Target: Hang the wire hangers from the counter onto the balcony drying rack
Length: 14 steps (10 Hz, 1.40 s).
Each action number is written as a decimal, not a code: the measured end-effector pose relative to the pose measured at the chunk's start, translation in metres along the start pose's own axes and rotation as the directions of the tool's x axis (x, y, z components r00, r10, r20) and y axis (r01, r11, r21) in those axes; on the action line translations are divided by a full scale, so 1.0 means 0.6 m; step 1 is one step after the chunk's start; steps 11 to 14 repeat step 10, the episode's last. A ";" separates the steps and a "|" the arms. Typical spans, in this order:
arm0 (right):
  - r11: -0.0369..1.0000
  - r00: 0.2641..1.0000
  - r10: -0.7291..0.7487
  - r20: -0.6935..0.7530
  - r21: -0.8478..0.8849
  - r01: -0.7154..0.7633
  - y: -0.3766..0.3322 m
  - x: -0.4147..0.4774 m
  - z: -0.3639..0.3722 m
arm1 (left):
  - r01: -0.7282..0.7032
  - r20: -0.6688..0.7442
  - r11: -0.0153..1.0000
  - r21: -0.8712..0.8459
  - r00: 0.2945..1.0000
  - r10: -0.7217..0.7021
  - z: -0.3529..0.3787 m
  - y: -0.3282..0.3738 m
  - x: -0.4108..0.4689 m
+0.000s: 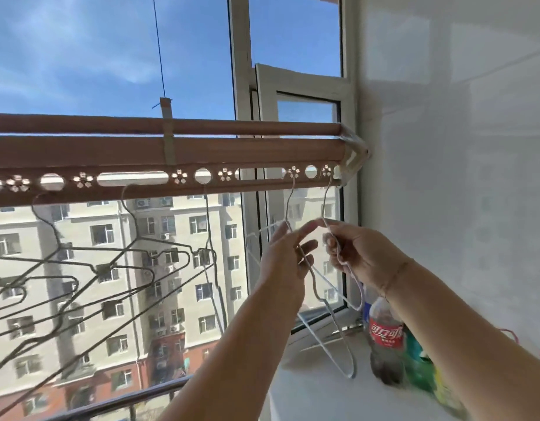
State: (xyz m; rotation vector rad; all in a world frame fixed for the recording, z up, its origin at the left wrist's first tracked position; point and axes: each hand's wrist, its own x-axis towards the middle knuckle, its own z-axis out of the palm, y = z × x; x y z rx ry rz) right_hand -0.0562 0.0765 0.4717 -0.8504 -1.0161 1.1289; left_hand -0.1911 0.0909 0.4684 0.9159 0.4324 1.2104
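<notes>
The brown drying rack (pixel 201 150) crosses the upper view, with a perforated rail along its lower edge. Two white wire hangers hook into holes near its right end. My left hand (pixel 282 259) pinches the neck of the left white hanger (pixel 318 296). My right hand (pixel 353 253) grips the neck of the right white hanger (pixel 326 205), whose body runs down past my wrist. Several grey wire hangers (pixel 110 262) hang from the rail further left, tilted and overlapping.
A cola bottle (pixel 385 335) and green packaging (pixel 420 363) stand on the white counter (pixel 317 393) at lower right. A half-open window sash (pixel 296 92) sits behind the rack's right end. The white wall is at the right. A dark railing (pixel 110 405) runs below.
</notes>
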 end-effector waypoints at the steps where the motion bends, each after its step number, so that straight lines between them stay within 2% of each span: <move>1: 0.999 1.000 0.002 -0.004 -0.047 -0.002 0.000 0.019 0.000 | -0.031 -0.003 0.999 0.020 1.000 0.031 -0.006 0.001 0.020; 3: 0.995 1.000 0.001 -0.004 -0.102 -0.002 0.000 0.042 -0.009 | -0.057 -0.012 0.998 0.022 0.998 0.057 -0.016 0.007 0.044; 5: 0.997 0.998 0.061 0.012 -0.055 -0.060 0.021 0.043 -0.014 | -0.032 -0.038 0.999 0.039 0.999 0.033 -0.035 0.007 0.051; 7: 0.996 0.995 0.070 -0.073 -0.053 -0.074 0.023 0.028 -0.015 | -0.056 -0.082 0.994 0.099 0.995 0.064 -0.042 0.014 0.039; 8: 0.998 0.994 0.015 -0.112 -0.052 -0.021 0.026 0.010 -0.018 | -0.090 -0.145 0.977 0.192 0.982 0.119 -0.060 0.002 0.027; 9: 0.992 0.975 -0.071 -0.212 -0.117 0.047 0.042 -0.012 -0.027 | -0.123 -0.170 0.914 0.387 0.965 0.201 -0.086 -0.020 0.000; 10: 0.938 0.927 -0.224 -0.302 -0.326 0.121 0.066 -0.058 -0.050 | -0.227 -0.107 0.799 0.556 0.934 0.340 -0.120 -0.062 -0.064; 14: 0.938 0.927 -0.224 -0.302 -0.326 0.121 0.066 -0.058 -0.050 | -0.227 -0.107 0.799 0.556 0.934 0.340 -0.120 -0.062 -0.064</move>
